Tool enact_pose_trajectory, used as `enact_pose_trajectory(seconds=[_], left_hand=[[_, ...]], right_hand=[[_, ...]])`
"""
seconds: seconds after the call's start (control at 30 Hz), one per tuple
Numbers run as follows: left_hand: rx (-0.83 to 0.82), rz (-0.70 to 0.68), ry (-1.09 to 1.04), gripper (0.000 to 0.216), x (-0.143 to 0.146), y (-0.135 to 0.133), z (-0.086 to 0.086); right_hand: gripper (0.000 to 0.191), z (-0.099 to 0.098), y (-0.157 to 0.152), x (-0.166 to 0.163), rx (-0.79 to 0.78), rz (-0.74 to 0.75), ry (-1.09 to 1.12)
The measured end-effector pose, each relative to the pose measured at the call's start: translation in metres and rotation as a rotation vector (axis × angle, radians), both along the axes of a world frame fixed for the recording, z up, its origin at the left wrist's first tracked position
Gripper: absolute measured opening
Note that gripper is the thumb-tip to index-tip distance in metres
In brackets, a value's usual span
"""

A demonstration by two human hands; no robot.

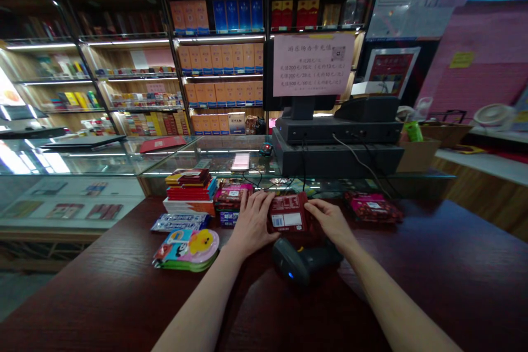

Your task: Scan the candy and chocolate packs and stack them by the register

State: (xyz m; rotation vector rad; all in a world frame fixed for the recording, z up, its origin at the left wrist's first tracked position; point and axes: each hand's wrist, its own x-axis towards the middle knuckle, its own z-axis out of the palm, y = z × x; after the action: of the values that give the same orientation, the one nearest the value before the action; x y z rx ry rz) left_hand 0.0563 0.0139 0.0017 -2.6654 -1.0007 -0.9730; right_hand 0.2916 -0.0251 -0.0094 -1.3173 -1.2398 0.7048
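A dark red snack packet lies on the counter with its white label and barcode facing up. At its right edge, my right hand pinches the packet between thumb and fingers. My left hand lies at the packet's left edge, fingers stretched forward and thumb by the near corner. Just on the near side of the packet rests a black barcode scanner on its side, a blue light showing on its head. My left hand partly covers a purple packet beside it.
Left of my hands are a stack of boxes, blue-and-white packets and colourful cartoon packets. Pink-and-brown bags lie behind my left hand and at right. A cash register stands on the glass case behind.
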Motion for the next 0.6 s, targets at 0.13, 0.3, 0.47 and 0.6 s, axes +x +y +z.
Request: enact_pose_trajectory(seconds=[0.13, 0.3, 0.47, 0.6], left_hand=[[0.007, -0.003, -0.034, 0.088, 0.0, 0.0, 0.001], [0.025, 0.007, -0.069, 0.084, -0.002, 0.002, 0.0], [0.033, 0.018, -0.084, 0.085, -0.005, 0.003, -0.002], [0.045, 0.046, -0.092, 0.083, -0.008, 0.005, -0.004]], right_hand=[[0.046, -0.001, 0.0, 0.0, 0.001, -0.017, 0.041], [0.05, 0.0, -0.002, -0.002, -0.014, 0.023, 0.077], [0.05, -0.002, -0.001, 0.001, -0.008, 0.046, 0.116], [0.051, 0.005, 0.001, 0.008, -0.031, 0.055, 0.081]])
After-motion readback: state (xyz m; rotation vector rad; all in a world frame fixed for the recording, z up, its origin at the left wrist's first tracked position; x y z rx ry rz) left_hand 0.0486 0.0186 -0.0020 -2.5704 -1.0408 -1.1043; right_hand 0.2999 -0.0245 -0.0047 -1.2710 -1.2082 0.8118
